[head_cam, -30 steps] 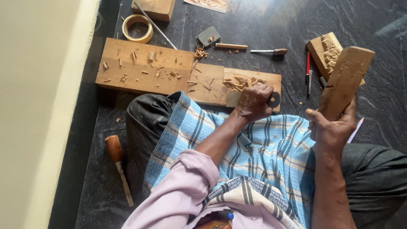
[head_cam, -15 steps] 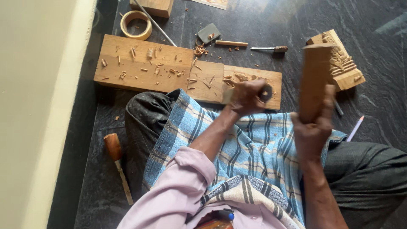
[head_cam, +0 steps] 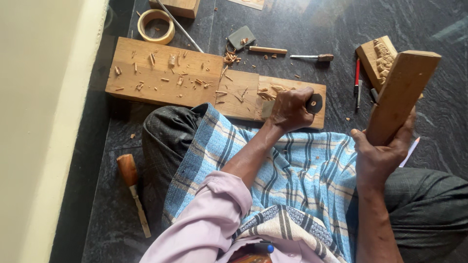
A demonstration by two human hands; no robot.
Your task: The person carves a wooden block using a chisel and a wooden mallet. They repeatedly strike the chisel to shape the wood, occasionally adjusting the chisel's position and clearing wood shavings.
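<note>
My left hand (head_cam: 290, 109) is closed around a chisel with a dark-ended handle (head_cam: 314, 103). It presses the chisel onto the near right end of a long wooden plank (head_cam: 165, 73) strewn with chips, which lies on the dark stone floor. Raised to the right of the chisel is a thick wooden block (head_cam: 402, 92), gripped at its lower end by my right hand (head_cam: 382, 156). The chisel's blade is hidden under my fingers. My legs, covered by a blue checked cloth (head_cam: 297, 165), reach up to the plank.
A small carved wooden block (head_cam: 378, 58) and a red pen (head_cam: 357, 78) lie behind the raised block. Beyond the plank are a tape roll (head_cam: 156, 25), a grey stone (head_cam: 242, 36) and two small tools (head_cam: 312, 57). A wooden-handled chisel (head_cam: 131, 185) lies left of my knee, near the pale wall (head_cam: 44, 122).
My right hand swung the wooden block in towards the chisel handle, then lifted it back up to the right. My left hand stayed on the chisel at the plank.
</note>
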